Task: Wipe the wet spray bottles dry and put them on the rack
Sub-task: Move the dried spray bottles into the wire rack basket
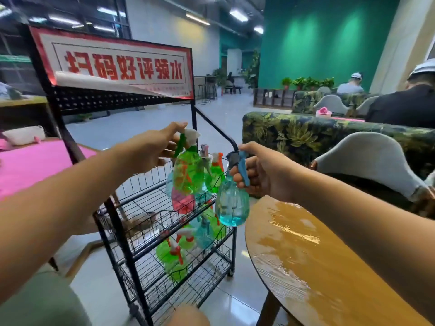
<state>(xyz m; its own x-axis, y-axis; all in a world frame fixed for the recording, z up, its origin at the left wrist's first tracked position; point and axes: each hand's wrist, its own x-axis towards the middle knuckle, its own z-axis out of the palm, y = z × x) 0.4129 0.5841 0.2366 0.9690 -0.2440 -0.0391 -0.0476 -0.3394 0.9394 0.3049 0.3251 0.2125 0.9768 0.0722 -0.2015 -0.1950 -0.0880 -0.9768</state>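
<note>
The black wire rack fills the middle of the view, its tiered baskets tilted towards the person so bottles can be dropped in from the front. A sign across its top reads mirrored. To the right, the round wooden table shines with what looks like a film of water, probably where the wet bottles stood. Several bottles already lie in the upper and middle baskets, heaped and overlapping, so their number is hard to make out. The left hand holds a green bottle over the upper basket, with its fingers and thumb pinching the white spray head so the body hangs free to be lowered in. The right hand carries a blue bottle just outside the rack's front corner, between rack and table. Its fingers are curled round the neck and blue trigger, which keeps the grip off the body. No cloth shows anywhere. Whether either bottle is dry cannot be told through the blur and translucent plastic, and the rack's lowest tier is partly cut off below.
</note>
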